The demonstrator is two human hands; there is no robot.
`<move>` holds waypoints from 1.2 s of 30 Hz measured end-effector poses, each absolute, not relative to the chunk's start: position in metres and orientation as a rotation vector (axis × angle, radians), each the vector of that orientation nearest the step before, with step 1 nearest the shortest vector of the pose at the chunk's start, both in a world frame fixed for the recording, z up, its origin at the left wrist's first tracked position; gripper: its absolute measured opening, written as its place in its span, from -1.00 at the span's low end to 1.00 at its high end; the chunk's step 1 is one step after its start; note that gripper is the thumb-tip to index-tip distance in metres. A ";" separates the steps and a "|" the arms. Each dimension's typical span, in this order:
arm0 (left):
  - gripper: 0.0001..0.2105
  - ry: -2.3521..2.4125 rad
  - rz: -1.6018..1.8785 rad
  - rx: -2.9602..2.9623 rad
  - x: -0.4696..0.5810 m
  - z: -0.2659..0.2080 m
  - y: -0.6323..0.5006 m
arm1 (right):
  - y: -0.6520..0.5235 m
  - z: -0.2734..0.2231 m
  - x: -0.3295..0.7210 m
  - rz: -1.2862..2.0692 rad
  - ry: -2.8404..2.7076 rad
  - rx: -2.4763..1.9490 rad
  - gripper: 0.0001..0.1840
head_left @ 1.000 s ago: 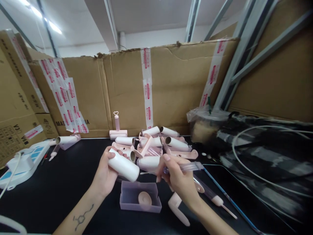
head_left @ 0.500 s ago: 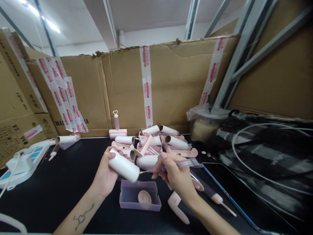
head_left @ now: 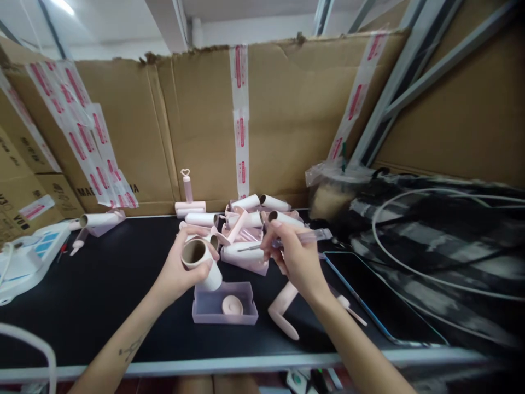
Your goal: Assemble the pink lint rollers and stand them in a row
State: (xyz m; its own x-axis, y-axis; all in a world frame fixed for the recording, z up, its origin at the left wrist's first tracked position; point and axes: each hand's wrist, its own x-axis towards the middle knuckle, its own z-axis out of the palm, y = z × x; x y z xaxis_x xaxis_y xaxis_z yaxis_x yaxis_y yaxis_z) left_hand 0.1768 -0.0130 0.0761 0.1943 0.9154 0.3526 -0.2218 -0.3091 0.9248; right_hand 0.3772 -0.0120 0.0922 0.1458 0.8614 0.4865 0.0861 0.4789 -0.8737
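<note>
My left hand [head_left: 174,268] is closed around a white lint roll [head_left: 213,278], tilted so that its hollow cardboard end faces me. Between the fingers of my right hand [head_left: 297,262] is a screwdriver [head_left: 314,236] with a clear handle, its thin metal shaft pointing left, apart from the roll. Just below the roll lies an open translucent purple case [head_left: 223,318] with a round pink cap [head_left: 232,306] inside. A bent pale pink handle piece [head_left: 281,316] rests on the table under my right hand.
Behind my hands is a pile of white rolls [head_left: 200,219] and pink roller parts. A small lint roller [head_left: 187,191] stands by the cardboard wall [head_left: 197,126]. On the right are a dark tablet [head_left: 381,301], a drink cup [head_left: 330,202] and a white cable; a power strip [head_left: 41,243] lies left.
My left hand has turned the roll so its open end now faces me. The screwdriver's shaft has come away from the roll's end. The view has tilted down, showing the table's front edge.
</note>
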 end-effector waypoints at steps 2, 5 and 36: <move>-0.60 0.702 1.218 1.550 0.177 0.075 -0.016 | -0.010 0.090 0.377 0.695 -1.341 -0.936 -0.58; -0.61 0.720 0.990 1.712 0.177 0.073 -0.019 | -0.008 0.088 0.377 0.672 -1.347 -0.926 -0.58; -0.30 0.926 0.640 2.560 0.190 0.038 -0.018 | 0.043 0.129 0.423 -0.029 -2.203 -1.146 -0.74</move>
State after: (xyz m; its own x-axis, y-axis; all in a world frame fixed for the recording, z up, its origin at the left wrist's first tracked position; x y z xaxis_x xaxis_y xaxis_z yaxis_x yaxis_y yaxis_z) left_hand 0.1897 -0.0176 0.0382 0.6856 0.6657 0.2947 0.5108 -0.7283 0.4569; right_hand 0.4229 0.0428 0.1293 -0.4096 0.7263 0.5520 0.7405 0.6181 -0.2639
